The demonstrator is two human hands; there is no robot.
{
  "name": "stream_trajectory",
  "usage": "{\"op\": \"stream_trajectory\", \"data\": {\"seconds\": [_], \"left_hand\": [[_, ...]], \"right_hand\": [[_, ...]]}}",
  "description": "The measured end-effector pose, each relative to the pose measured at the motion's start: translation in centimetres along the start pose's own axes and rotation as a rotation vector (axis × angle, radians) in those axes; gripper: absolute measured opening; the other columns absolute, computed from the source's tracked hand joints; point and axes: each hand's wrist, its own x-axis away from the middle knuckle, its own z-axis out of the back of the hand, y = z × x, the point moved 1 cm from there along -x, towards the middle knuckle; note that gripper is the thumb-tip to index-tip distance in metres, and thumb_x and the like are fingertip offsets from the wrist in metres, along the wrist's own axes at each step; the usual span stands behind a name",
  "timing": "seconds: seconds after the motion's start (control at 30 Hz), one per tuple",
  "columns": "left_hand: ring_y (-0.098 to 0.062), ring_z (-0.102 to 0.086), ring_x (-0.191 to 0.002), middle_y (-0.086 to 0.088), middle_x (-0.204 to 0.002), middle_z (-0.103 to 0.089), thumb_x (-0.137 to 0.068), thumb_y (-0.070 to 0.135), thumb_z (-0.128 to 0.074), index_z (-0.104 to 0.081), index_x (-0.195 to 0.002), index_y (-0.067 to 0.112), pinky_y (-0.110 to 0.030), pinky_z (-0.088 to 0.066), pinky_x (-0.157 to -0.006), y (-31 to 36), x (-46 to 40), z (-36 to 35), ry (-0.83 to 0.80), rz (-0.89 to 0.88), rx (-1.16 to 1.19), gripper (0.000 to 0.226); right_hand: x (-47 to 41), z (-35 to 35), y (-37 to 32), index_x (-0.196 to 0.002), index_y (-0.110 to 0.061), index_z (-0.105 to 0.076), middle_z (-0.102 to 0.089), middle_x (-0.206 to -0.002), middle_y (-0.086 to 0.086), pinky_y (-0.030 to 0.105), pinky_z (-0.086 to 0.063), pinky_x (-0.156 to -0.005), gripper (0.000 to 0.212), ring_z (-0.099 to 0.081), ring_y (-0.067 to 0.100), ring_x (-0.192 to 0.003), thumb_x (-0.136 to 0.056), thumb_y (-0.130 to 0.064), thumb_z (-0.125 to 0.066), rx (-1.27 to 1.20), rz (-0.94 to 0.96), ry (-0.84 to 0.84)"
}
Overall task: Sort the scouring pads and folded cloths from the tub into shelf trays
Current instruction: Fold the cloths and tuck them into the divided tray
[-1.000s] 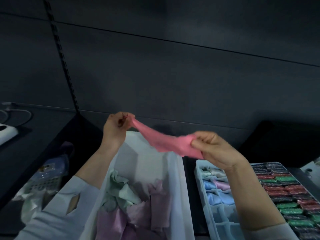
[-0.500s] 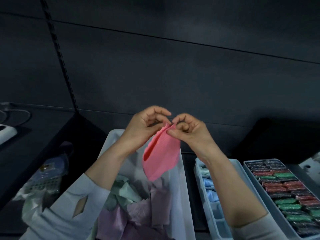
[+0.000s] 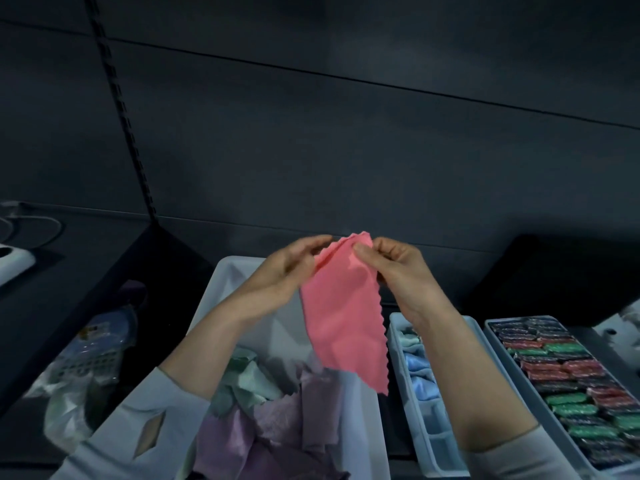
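Note:
A pink cloth (image 3: 341,317) with zigzag edges hangs folded in the air above the white tub (image 3: 221,289). My left hand (image 3: 282,271) pinches its top left corner and my right hand (image 3: 398,271) pinches the top right corner, the two hands close together. Loose lilac and pale green cloths (image 3: 273,414) lie crumpled in the tub. To the right, a narrow divided tray (image 3: 453,323) holds folded blue and pale green cloths (image 3: 420,368). Further right, a grey tray (image 3: 491,327) is packed with red, green and dark scouring pads (image 3: 568,379).
A plastic bag with packaged items (image 3: 79,368) lies left of the tub. A white device with a cable (image 3: 14,261) sits on the dark shelf at far left. A dark back panel rises behind everything, with a dark box (image 3: 561,278) at right.
One second ago the pink cloth was stretched wide between my hands. The hands came together, folding it, and now it hangs flatter and longer from its top edge.

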Motion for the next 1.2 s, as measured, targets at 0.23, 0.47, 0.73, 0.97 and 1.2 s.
{"op": "stream_trajectory", "data": {"seconds": [0.23,0.47,0.73,0.97,1.2], "left_hand": [[0.008,-0.066,-0.083,0.022,-0.085,-0.072,-0.088,0.007,-0.068,-0.073,-0.093,0.027,-0.011,-0.048,-0.081,-1.6,-0.8,-1.2,0.425,-0.027,-0.122,0.021],[-0.008,-0.069,-0.083,0.007,-0.088,-0.075,-0.076,0.032,-0.079,-0.075,-0.092,0.029,-0.033,-0.056,-0.08,-0.8,-0.9,-1.0,0.406,-0.056,-0.207,0.016],[-0.01,-0.049,-0.066,-0.01,-0.07,-0.067,-0.085,0.061,-0.053,-0.067,-0.083,0.006,-0.05,-0.052,-0.067,-2.1,-2.0,-2.4,0.472,-0.059,-0.312,0.057],[-0.01,-0.071,-0.081,0.007,-0.085,-0.076,-0.089,0.044,-0.053,-0.075,-0.098,0.024,-0.038,-0.054,-0.076,0.1,-2.4,-3.2,0.381,-0.07,-0.431,0.031],[-0.013,-0.069,-0.075,0.005,-0.077,-0.074,-0.088,0.019,-0.065,-0.074,-0.097,0.024,-0.037,-0.054,-0.075,-0.5,-3.0,-2.4,0.361,-0.084,-0.535,0.013]], "right_hand": [[0.1,0.7,1.0,-0.085,-0.01,-0.074,-0.062,-0.089,0.004,0.025,-0.05,-0.071,0.021,-0.06,0.015,-0.077,-0.077,-0.028,-0.082,0.219,0.056,0.053],[0.2,1.1,1.3,-0.076,-0.002,-0.066,-0.066,-0.078,0.022,0.035,-0.047,-0.067,0.024,-0.056,0.015,-0.068,-0.08,-0.022,-0.079,0.311,0.166,0.06],[-0.3,-0.3,0.7,-0.071,-0.014,-0.059,-0.061,-0.059,0.003,0.019,-0.046,-0.048,0.022,-0.056,0.007,-0.046,-0.083,-0.021,-0.076,0.395,0.187,0.172],[-0.5,-1.2,0.0,-0.087,-0.016,-0.076,-0.074,-0.072,-0.001,0.022,-0.057,-0.064,0.016,-0.073,0.016,-0.065,-0.094,-0.013,-0.062,0.295,0.19,0.04],[-0.5,-0.4,-0.1,-0.09,-0.032,-0.075,-0.075,-0.087,-0.01,0.018,-0.053,-0.078,0.028,-0.07,0.004,-0.083,-0.1,-0.037,-0.05,0.399,0.164,-0.148]]}}
